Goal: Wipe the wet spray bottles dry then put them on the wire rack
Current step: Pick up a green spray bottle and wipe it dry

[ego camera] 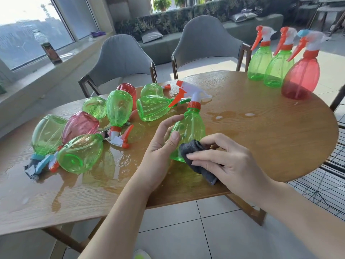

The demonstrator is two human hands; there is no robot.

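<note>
Both bare forearms reach in over the near edge of the bench. Left hand: fingers loosely curved, thumb up, farther over the bench. Right hand: palm down, fingers curled, nearer the bench edge.

You have a round wooden table with water puddles on it. At nine o'clock, a heap of green and red spray bottles lies tipped over. At two o'clock, three bottles stand upright.
</note>
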